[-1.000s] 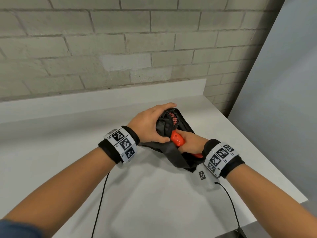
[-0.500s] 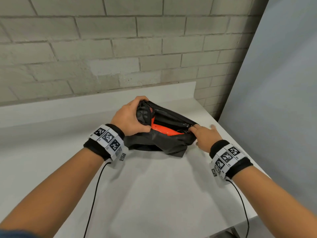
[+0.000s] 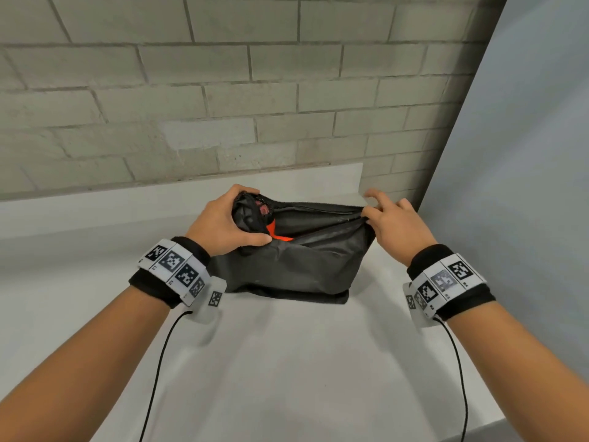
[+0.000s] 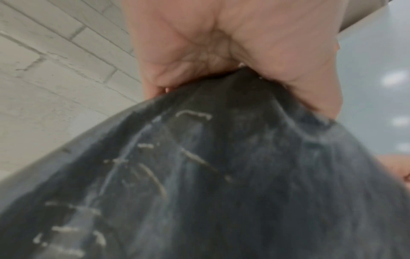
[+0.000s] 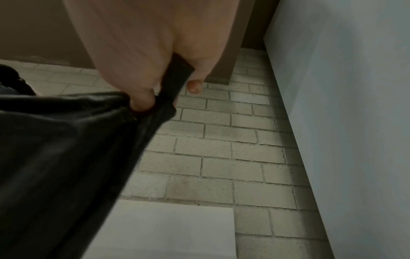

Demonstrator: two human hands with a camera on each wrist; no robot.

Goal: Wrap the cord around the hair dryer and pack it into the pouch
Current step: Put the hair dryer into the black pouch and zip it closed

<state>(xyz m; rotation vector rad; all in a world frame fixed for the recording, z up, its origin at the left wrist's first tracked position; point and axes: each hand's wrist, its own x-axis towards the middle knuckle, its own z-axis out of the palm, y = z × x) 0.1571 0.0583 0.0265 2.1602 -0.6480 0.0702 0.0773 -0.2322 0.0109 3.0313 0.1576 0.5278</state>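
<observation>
Pouch (image 3: 296, 266), black and open along its top, sits on the white table (image 3: 287, 362) near the far brick wall (image 3: 223, 90), with the orange hair dryer (image 3: 280, 232) showing inside at its left end. The left hand (image 3: 223, 224) grips that bulging left end, fingers curled round the fabric. The right hand (image 3: 395, 228) pinches the right corner of the opening between thumb and forefinger, other fingers spread.

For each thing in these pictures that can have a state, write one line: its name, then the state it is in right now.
pouch: standing on the table, mouth open, stretched between both hands.
hair dryer: inside the pouch, orange part showing through the opening.
left hand: grips the pouch's left end.
right hand: pinches the pouch's right end, other fingers spread.
table: bearing the pouch.
</observation>
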